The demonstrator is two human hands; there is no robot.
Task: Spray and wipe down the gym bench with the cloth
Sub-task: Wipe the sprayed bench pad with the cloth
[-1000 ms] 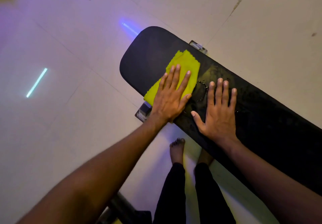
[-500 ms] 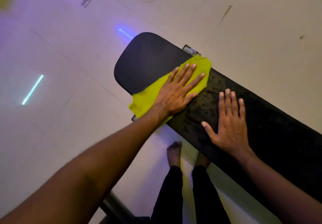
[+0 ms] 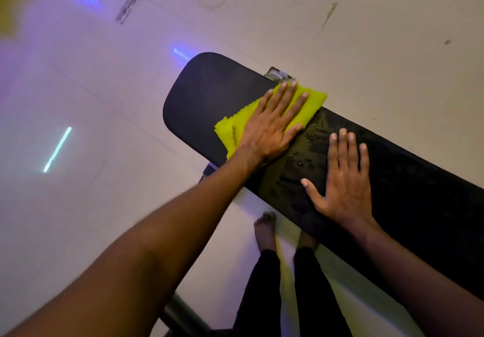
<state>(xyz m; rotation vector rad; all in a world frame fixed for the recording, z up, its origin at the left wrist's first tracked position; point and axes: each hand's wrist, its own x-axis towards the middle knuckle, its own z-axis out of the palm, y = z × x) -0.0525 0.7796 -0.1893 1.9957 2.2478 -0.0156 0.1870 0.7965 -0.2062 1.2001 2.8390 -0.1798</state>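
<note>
Left hand [image 3: 272, 124], fingers spread flat, presses the cloth [image 3: 311, 103] onto the bench [image 3: 209, 100]; right hand [image 3: 343, 182], at 4 o'clock from it, lies spread flat on the wet pad.

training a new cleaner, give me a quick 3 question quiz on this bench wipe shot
1. True or false: the left hand lies flat on the yellow cloth.
2. What does the right hand touch? A) the cloth B) the bare bench pad C) a spray bottle
3. Fill in: between the two hands, the pad carries small ____ of liquid.

Key: 1 true; 2 B; 3 droplets
</note>
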